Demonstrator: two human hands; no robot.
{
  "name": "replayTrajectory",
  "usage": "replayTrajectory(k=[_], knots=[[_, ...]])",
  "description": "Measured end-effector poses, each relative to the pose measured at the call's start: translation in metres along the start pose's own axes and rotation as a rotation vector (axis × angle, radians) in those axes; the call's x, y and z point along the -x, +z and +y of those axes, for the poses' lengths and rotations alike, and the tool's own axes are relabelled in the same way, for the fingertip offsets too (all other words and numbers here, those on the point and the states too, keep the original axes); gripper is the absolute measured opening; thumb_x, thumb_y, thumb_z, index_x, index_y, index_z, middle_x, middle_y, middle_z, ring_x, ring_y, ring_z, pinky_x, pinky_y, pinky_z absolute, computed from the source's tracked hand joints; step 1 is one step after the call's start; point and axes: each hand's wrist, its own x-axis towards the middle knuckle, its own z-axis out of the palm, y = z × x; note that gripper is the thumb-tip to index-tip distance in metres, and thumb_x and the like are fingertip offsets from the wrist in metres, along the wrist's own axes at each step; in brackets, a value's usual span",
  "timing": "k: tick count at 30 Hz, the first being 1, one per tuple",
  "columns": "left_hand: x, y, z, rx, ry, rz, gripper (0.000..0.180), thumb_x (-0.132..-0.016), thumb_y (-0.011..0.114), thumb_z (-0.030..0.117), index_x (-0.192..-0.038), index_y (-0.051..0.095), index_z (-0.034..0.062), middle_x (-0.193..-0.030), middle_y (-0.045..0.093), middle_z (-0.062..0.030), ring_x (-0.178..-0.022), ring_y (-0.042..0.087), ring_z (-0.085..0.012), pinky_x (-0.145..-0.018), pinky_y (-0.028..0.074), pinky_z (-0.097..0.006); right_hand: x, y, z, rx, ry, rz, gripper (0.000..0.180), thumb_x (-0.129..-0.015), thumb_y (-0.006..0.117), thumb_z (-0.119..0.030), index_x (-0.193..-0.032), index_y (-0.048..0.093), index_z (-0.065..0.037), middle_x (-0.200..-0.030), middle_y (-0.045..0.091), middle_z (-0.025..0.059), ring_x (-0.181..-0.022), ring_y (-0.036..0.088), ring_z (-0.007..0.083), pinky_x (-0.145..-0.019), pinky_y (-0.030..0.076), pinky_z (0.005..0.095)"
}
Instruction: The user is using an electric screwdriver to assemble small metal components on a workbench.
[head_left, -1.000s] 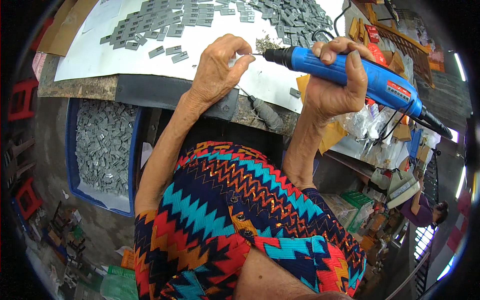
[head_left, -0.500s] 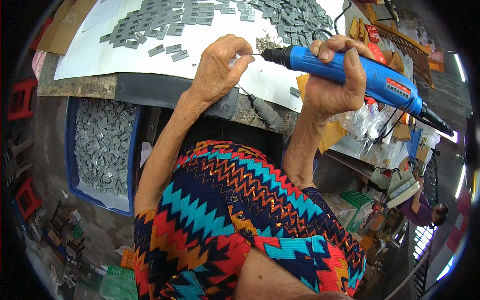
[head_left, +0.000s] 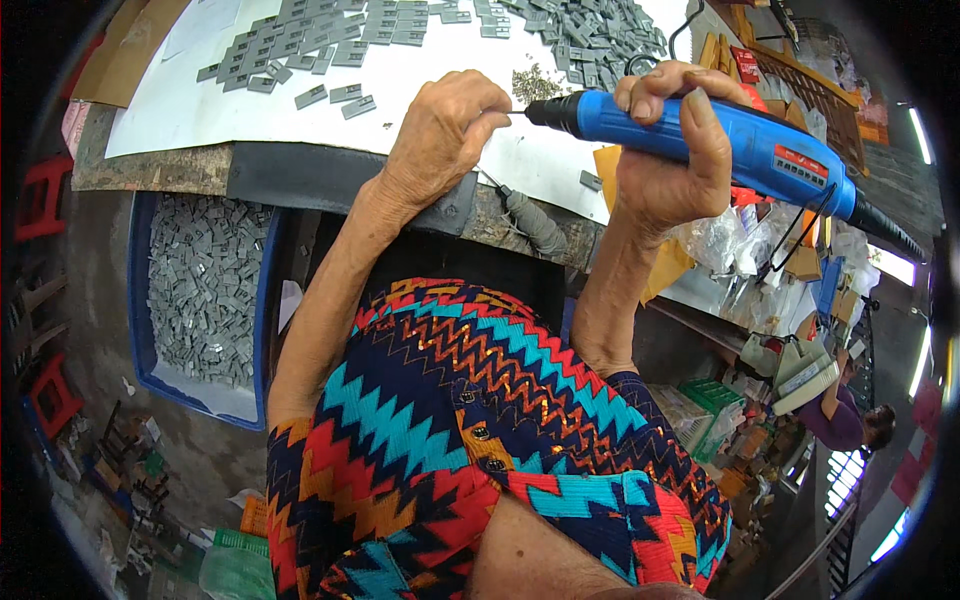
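Note:
My right hand (head_left: 672,150) is wrapped round a blue electric screwdriver (head_left: 640,122), held level with its thin bit pointing left. The bit's tip reaches the fingertips of my left hand (head_left: 447,130), which is closed in a pinch over the white-covered table. Whatever those fingers hold is hidden. Beyond the bit lies a small heap of tiny screws (head_left: 538,84). Many grey rectangular plastic parts (head_left: 318,40) are laid out on the white sheet at the far left, and a denser pile of grey parts (head_left: 590,40) sits at the far right.
A blue crate (head_left: 142,300) full of grey parts stands at lower left. On the table's near edge are a dark pad (head_left: 310,178) and a wrapped-handle tool (head_left: 532,222). Clear plastic bags (head_left: 722,245) lie at right, where a person in purple (head_left: 840,418) is farther off.
The screwdriver's cable end has dipped slightly and shifted right. The left fingers have closed together, hiding the gap between thumb and forefinger.

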Motion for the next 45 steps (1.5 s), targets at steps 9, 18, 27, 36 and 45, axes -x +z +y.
replayTrajectory(k=[9, 18, 27, 36, 45], knots=[[0.001, 0.0, 0.001, -0.007, -0.005, -0.023, 0.004, -0.076, 0.057, 0.004, -0.078, 0.059, 0.0006, -0.074, 0.058, -0.0077, -0.07, 0.055, -0.0185, -0.065, 0.045, -0.03, -0.001, 0.002, 0.004, -0.002, -0.025, -0.125, 0.02, -0.075, 0.05, 0.001, -0.094, 0.046, 0.005, -0.076, 0.058, 0.0205, -0.057, 0.054, 0.018, -0.058, 0.048, 0.0333], [0.003, 0.001, 0.0, 0.017, -0.061, 0.001, 0.009, -0.075, 0.061, 0.006, -0.083, 0.061, 0.0005, -0.076, 0.059, -0.0088, -0.07, 0.057, -0.0172, -0.063, 0.047, -0.029, 0.0, 0.005, 0.002, -0.008, 0.003, -0.023, 0.021, -0.074, 0.051, 0.0, -0.093, 0.046, 0.005, -0.074, 0.058, 0.0193, -0.057, 0.054, 0.019, -0.058, 0.048, 0.0328], [0.004, -0.002, -0.002, 0.024, -0.058, 0.032, 0.014, -0.076, 0.062, 0.01, -0.085, 0.06, -0.0005, -0.079, 0.059, -0.0089, -0.07, 0.057, -0.0163, -0.063, 0.047, -0.029, 0.001, 0.003, -0.004, 0.069, 0.041, -0.002, 0.018, -0.075, 0.051, -0.008, -0.092, 0.055, -0.002, -0.077, 0.056, 0.0162, -0.062, 0.05, 0.0199, -0.062, 0.038, 0.038], [0.022, -0.033, 0.015, -0.107, -0.043, 0.207, 0.01, -0.073, 0.059, 0.001, -0.083, 0.057, -0.0011, -0.079, 0.058, -0.0114, -0.069, 0.056, -0.0224, -0.061, 0.045, -0.031, 0.002, 0.002, -0.01, -0.017, 0.04, 0.037, 0.021, -0.075, 0.05, -0.002, -0.095, 0.047, 0.001, -0.077, 0.057, 0.0186, -0.06, 0.052, 0.0202, -0.061, 0.045, 0.0373], [0.042, -0.074, 0.001, -0.607, -0.281, 0.245, 0.017, -0.07, 0.06, 0.006, -0.087, 0.059, 0.0029, -0.083, 0.057, -0.009, -0.081, 0.05, -0.0247, -0.072, 0.038, -0.037, 0.004, 0.004, -0.003, -0.021, 0.055, 0.011, 0.021, -0.074, 0.051, -0.001, -0.095, 0.049, 0.001, -0.077, 0.058, 0.0189, -0.06, 0.053, 0.0195, -0.06, 0.044, 0.0374]])
